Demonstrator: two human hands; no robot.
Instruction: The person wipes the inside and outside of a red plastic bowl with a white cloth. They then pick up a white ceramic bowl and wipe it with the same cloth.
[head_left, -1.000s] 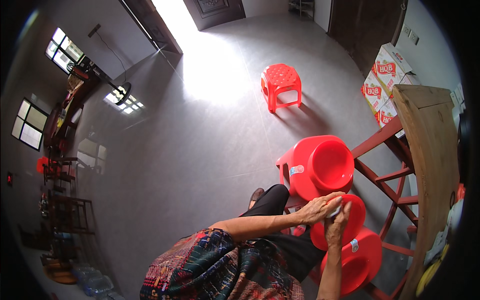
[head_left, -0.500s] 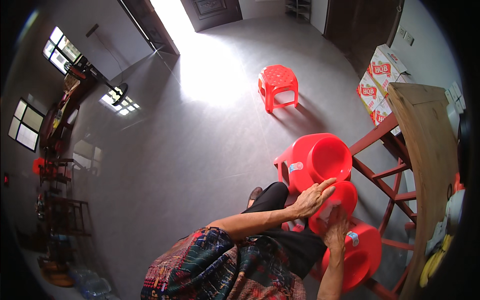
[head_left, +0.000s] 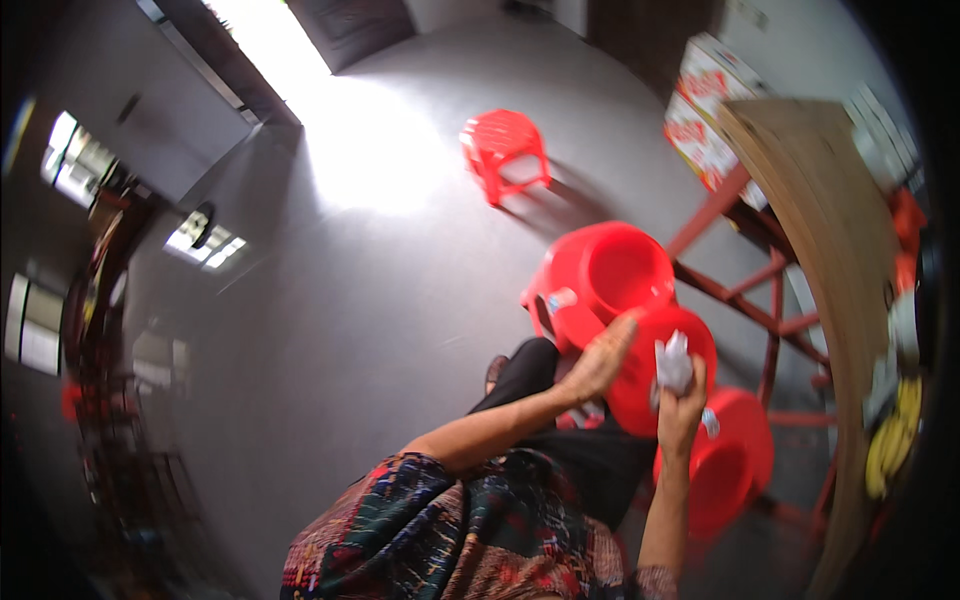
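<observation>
A red plastic basin (head_left: 632,400) rests over my dark-trousered lap, its inside facing up. My left hand (head_left: 603,360) is at its upper left rim, fingers stretched out and blurred; whether they press on the rim is hard to tell. In my right hand (head_left: 682,410) is a crumpled white tissue or cloth (head_left: 674,366), raised over the basin's right side. Just beyond, a second red basin (head_left: 630,268) lies on a red plastic stool (head_left: 568,270). Nearer, right of my forearm, another red basin (head_left: 720,485) sits on a second red stool (head_left: 745,425).
A lone red stool (head_left: 503,140) stands farther out on the grey floor (head_left: 350,330). To the right is a wooden table (head_left: 800,190) with dark red legs and bananas (head_left: 893,440) at its edge. White-and-red cartons (head_left: 700,110) are stacked behind it. Dark furniture lines the left wall.
My right hand has lifted from inside the basin, and the white tissue or cloth now shows upright in it. My left hand stays by the rim. The whole view has shifted and blurred.
</observation>
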